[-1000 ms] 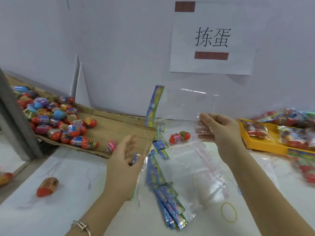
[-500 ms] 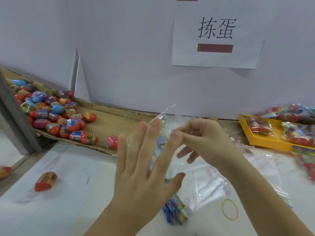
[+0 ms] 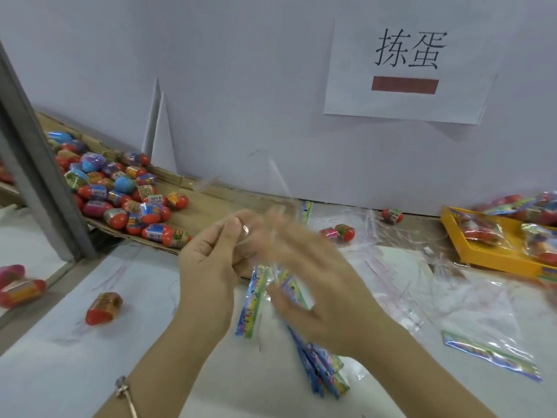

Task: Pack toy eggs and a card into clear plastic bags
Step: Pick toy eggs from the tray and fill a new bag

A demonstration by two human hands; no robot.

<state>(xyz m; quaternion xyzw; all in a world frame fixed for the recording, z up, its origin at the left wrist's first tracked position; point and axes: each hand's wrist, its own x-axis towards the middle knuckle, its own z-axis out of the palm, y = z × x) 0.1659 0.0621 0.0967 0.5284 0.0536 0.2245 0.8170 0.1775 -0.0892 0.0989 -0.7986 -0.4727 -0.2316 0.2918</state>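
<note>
My left hand [image 3: 211, 267] and my right hand [image 3: 310, 273] meet at the centre, both pinching a clear plastic bag [image 3: 265, 233] that is blurred with motion. A colourful card [image 3: 251, 303] hangs under the hands; whether it is inside the bag I cannot tell. A stack of cards [image 3: 319, 366] lies on the table below my right wrist. Many toy eggs [image 3: 120, 194] are heaped on a cardboard sheet [image 3: 211, 206] at the left. Two eggs [image 3: 339, 232] lie just beyond my right hand.
A yellow tray [image 3: 482, 251] with filled bags stands at the right. Loose clear bags [image 3: 437, 282] and another card [image 3: 491, 354] cover the right side. Single eggs lie at front left [image 3: 104, 307] and by the wall [image 3: 391, 215]. A grey post [image 3: 39, 176] rises at the left.
Both hands came together at the centre; my left hand went from flat and open to pinching the bag. The bag dropped from in front of the wall to table height.
</note>
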